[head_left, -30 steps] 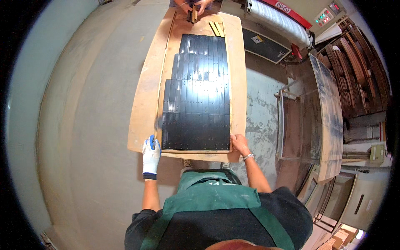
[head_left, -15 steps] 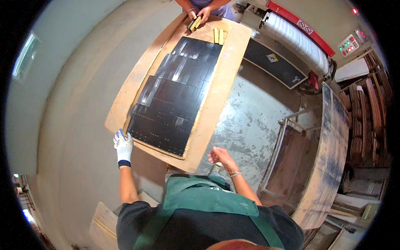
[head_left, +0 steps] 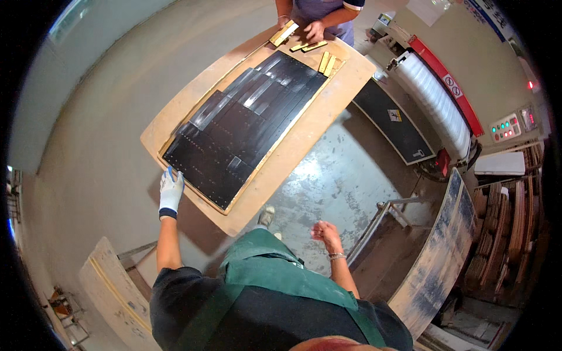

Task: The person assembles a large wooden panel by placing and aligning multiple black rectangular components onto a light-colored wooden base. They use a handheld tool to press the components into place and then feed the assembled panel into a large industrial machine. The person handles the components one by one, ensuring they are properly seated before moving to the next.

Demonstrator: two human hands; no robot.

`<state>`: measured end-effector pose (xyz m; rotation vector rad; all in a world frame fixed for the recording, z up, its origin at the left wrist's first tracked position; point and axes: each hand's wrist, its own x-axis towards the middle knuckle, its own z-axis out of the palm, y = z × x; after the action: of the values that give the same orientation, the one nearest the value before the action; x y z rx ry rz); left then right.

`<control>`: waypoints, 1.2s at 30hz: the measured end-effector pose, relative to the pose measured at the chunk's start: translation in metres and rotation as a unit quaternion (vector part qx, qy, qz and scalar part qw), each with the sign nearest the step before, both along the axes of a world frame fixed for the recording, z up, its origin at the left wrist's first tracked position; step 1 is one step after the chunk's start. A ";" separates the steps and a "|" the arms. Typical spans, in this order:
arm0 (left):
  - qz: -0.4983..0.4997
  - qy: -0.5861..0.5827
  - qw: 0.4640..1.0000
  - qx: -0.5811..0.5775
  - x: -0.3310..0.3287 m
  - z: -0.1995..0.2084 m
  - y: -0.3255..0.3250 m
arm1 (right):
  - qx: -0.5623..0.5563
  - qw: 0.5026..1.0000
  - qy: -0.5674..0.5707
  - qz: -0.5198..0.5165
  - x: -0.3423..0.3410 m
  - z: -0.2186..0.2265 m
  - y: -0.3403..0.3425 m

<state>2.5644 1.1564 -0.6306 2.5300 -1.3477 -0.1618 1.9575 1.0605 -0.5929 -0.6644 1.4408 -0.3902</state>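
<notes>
My left hand (head_left: 171,190), in a white and blue glove, is at the near left corner of a wooden board (head_left: 175,111), its fingers stretched out and touching the rim. Lying in the board's recessed middle are black panels (head_left: 219,137) in overlapping rows, dotted with small marks. My right hand (head_left: 327,234) is bare, with a bracelet at the wrist. It hangs in the air right of the board, fingers loosely bent, holding nothing. At the far end, a co-worker's hands (head_left: 315,31) handle yellow and black strips (head_left: 284,33); more such strips (head_left: 328,62) lie on the board.
A machine with a white roller (head_left: 436,93) and red bar stands at the far right, a black panel (head_left: 392,120) beneath it. Nearer on the right are a metal frame (head_left: 374,225), a stained board (head_left: 442,248) and stacked brown sheets (head_left: 509,228). Another board (head_left: 114,286) is behind me, left.
My view has turned, and I stand a little differently beside the board. The co-worker's hands have parted, and two strips now lie near them. My left hand still touches the corner.
</notes>
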 end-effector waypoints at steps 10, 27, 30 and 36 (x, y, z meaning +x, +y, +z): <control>0.105 -0.027 0.994 -0.003 -0.026 -0.013 -0.014 | -0.039 0.987 0.059 0.148 0.062 0.028 -0.120; 0.240 0.115 0.964 -0.001 -0.052 0.068 -0.060 | -0.063 0.922 0.080 0.375 0.148 0.013 -0.241; 0.263 0.128 0.956 0.011 -0.057 0.074 -0.065 | -0.060 0.922 0.060 0.377 0.148 0.019 -0.257; 0.289 0.119 0.950 0.014 -0.063 0.071 -0.078 | -0.041 0.902 0.061 0.426 0.143 0.032 -0.309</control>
<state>2.5012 1.0784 -0.5595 2.6990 -0.4870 -0.3511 2.1006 0.7511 -0.5610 -1.3239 1.1125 0.2882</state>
